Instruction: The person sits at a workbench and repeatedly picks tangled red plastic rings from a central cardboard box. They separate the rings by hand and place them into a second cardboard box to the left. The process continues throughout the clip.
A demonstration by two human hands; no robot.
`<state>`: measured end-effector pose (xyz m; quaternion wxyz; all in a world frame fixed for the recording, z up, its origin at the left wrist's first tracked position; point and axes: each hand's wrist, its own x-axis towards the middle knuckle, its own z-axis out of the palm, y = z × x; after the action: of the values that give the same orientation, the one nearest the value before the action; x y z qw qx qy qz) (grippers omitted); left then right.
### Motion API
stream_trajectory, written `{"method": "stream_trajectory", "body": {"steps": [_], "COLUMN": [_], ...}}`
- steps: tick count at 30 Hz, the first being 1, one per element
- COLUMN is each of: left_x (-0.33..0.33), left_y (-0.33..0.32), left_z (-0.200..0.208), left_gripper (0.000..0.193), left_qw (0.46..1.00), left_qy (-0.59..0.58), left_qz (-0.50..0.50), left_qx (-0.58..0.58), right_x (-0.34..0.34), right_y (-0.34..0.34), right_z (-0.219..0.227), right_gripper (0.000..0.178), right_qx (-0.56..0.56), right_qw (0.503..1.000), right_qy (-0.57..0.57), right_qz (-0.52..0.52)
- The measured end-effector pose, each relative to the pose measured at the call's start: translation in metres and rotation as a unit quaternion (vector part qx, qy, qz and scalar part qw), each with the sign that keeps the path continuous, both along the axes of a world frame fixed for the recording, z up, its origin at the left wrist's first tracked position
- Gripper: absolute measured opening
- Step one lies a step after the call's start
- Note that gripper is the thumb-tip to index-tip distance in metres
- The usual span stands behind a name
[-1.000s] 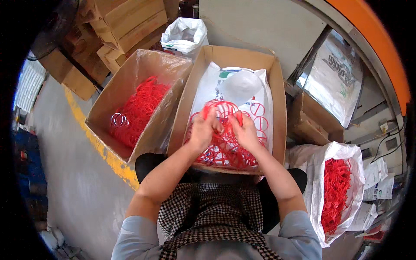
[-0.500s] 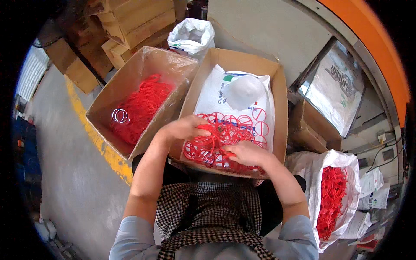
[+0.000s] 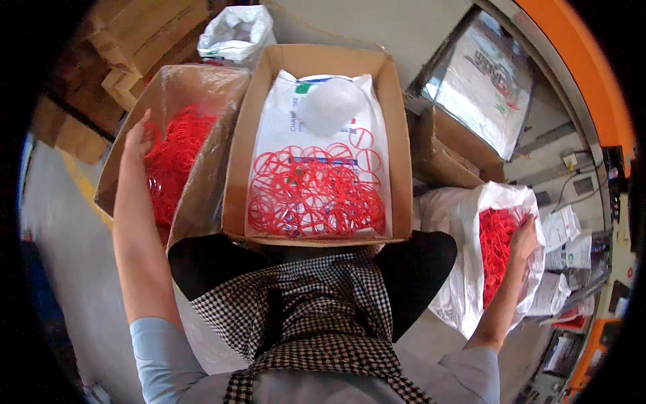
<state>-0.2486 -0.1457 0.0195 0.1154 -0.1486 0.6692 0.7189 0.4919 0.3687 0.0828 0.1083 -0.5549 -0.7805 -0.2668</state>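
My left hand hangs over the left cardboard box, its fingers apart and nothing seen in them, beside a heap of thin red plastic rings. Off to the right, my right hand is at the mouth of a white woven sack, against tangled red plastic strips. Its fingers look loose and partly extended, with no held piece visible. Between my arms, red plastic rings, some with a bar across, lie spread in the near half of the middle cardboard box.
A white printed sack lines the middle box, with a pale rounded lump on it. An upright white bag stands behind. Stacked cartons are at the far left. A silvery sack lies on a carton at the right.
Both hands have left the rings in the middle box. The left has moved out to the left box, the right to the sack. My view has shifted, and the boxes appear further left.
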Motion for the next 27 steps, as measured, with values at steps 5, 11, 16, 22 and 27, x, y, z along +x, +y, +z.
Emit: {"method": "stream_trajectory", "body": {"steps": [5, 11, 16, 22, 27], "left_x": [-0.073, 0.080, 0.208, 0.232, 0.259], "left_y": [-0.055, 0.022, 0.118, 0.134, 0.152], "left_z": [-0.060, -0.014, 0.018, -0.009, -0.051], "left_gripper": [0.036, 0.037, 0.027, 0.027, 0.055], "left_qw": [0.939, 0.857, 0.796, 0.796, 0.827], "left_qy": [0.025, 0.286, 0.306, 0.277, 0.285], "left_qz": [-0.076, -0.244, -0.448, -0.470, -0.454], "left_qx": [-0.336, -0.351, -0.268, -0.264, -0.172], "right_x": [0.126, -0.171, -0.330, -0.323, -0.355], "right_y": [0.036, -0.051, -0.127, -0.111, -0.114], "right_z": [-0.081, -0.002, -0.118, -0.196, -0.090], "right_gripper": [0.033, 0.029, 0.026, 0.022, 0.027], "right_qx": [-0.281, -0.232, -0.451, -0.456, -0.817], "right_qw": [0.929, 0.876, 0.786, 0.787, 0.506], "right_qy": [-0.233, 0.258, -0.276, -0.230, 0.071], "right_qz": [-0.061, 0.336, 0.319, 0.345, 0.267]}}
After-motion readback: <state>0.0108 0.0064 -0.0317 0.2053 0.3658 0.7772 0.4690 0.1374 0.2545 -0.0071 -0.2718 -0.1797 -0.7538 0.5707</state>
